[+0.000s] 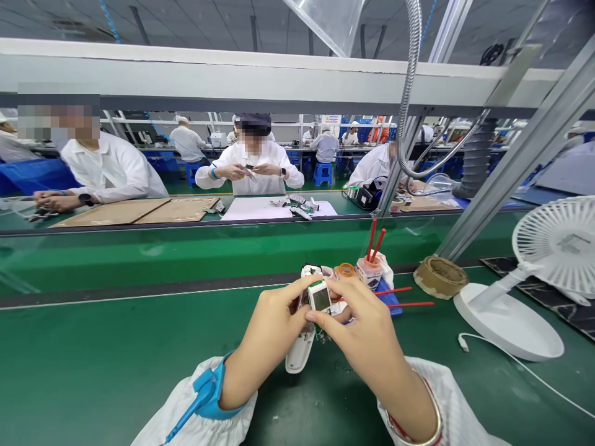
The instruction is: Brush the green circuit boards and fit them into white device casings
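Evidently this is delicate two-handed work: the fingers of the left hand [279, 316] and of the right hand [367, 319] close on a small square display module [320, 298] from either side, above the green worktop [139, 365]. The thumbs press near its lower edge and the index fingers near its upper one; what the other fingers grip behind it cannot be told. An elongated white plastic housing [298, 356] slants down below the left hand, with a bit of green circuit board [322, 336] just beside it.

A steady hold seems best by the rim, since thumbs on the grey screen could smear or strain it. Any wires behind the board probably want slack, so gentle, even pressure looks wiser than twisting. The blue wrist strap [214, 393] has a cord that is best kept off the loose parts.

Just beyond the hands, red sticks [411, 304] jut out beside the right hand, where a knuckle could catch them, near a small jar [369, 272] and an orange ring [345, 269]. Further right stand a brown ring [440, 277] and a white fan [511, 319], whose draught, if running, might disturb light pieces
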A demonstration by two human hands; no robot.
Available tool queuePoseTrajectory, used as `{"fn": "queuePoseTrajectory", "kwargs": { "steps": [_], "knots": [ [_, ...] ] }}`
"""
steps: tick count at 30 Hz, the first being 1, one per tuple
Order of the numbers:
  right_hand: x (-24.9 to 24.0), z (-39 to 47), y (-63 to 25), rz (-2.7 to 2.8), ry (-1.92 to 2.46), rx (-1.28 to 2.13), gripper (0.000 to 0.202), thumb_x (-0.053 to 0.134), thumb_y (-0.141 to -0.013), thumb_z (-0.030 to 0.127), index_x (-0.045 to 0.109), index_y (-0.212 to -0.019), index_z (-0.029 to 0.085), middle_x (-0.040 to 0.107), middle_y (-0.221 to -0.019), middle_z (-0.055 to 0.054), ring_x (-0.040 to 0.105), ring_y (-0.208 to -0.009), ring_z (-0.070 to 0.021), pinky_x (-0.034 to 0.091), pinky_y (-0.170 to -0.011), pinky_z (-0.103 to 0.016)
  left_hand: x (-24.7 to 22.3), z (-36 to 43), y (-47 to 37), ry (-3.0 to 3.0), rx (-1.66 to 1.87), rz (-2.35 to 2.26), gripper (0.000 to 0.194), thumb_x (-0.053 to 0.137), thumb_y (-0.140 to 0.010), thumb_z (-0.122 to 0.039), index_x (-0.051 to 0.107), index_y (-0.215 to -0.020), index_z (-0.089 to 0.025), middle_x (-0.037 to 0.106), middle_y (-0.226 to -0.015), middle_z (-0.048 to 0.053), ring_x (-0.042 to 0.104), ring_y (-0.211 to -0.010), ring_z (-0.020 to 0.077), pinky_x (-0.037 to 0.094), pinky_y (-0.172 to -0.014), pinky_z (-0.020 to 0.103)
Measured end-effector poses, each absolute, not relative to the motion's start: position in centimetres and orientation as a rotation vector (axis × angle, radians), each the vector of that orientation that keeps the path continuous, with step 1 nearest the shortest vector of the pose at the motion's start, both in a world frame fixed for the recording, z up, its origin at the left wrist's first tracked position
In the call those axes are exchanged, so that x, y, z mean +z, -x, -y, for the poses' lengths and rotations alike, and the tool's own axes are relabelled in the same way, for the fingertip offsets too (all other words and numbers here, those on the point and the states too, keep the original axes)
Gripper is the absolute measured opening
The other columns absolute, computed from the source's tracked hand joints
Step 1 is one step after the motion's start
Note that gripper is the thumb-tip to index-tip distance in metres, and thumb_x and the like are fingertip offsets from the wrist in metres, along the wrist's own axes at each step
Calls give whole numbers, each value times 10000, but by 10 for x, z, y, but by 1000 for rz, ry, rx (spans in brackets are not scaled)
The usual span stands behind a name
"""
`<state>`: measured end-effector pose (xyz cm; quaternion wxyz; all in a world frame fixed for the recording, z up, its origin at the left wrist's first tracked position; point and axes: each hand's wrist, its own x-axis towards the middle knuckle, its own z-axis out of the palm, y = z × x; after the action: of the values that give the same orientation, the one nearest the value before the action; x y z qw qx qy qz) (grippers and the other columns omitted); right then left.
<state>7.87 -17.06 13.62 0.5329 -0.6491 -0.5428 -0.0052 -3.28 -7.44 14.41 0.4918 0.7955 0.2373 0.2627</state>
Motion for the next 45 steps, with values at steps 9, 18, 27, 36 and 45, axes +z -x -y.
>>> {"fn": "queuePoseTrajectory", "kwargs": {
  "steps": [9, 18, 27, 36, 45],
  "knots": [
    [133, 168, -77, 1308, 1521, -126, 350, 762, -650, 55, 630, -958, 159, 533, -782, -7, 526, -652, -149, 434, -439, -209, 141, 73, 26, -1560, 597, -411, 539, 502, -656, 4, 639, -1120, -232, 686, -1056, 27, 636, -917, 191, 489, -828, 294],
    [130, 166, -80, 1250, 1584, -80, 227, 753, -694, 188, 642, -891, 195, 538, -750, -3, 536, -657, -176, 471, -573, -286, 138, 72, 26, -1529, 568, -348, 517, 518, -709, -7, 587, -1180, -209, 633, -1166, 57, 588, -1042, 211, 460, -892, 318],
    [135, 168, -95, 1158, 1550, 26, 234, 732, -743, 262, 643, -952, 205, 537, -760, -3, 530, -671, -170, 459, -559, -270, 140, 74, 27, -1157, 558, -292, 664, 535, -861, -287, 192, -1429, -289, 673, -1069, 71, 610, -983, 204, 449, -866, 340],
    [132, 166, -87, 1144, 1606, -88, 296, 785, -677, 188, 609, -914, 201, 529, -738, 27, 501, -578, -136, 434, -520, -255, 138, 71, 24, -1160, 542, -262, 629, 570, -845, -256, 288, -1404, -192, 636, -1151, 118, 598, -1005, 199, 444, -887, 318],
    [131, 164, -87, 1153, 1585, -92, 254, 728, -743, 290, 598, -945, 207, 542, -769, 4, 506, -547, -133, 449, -500, -258, 136, 70, 22, -1187, 526, -327, 615, 622, -800, -318, 385, -1350, -177, 675, -1075, 119, 614, -988, 221, 452, -865, 324]
  ]
}}
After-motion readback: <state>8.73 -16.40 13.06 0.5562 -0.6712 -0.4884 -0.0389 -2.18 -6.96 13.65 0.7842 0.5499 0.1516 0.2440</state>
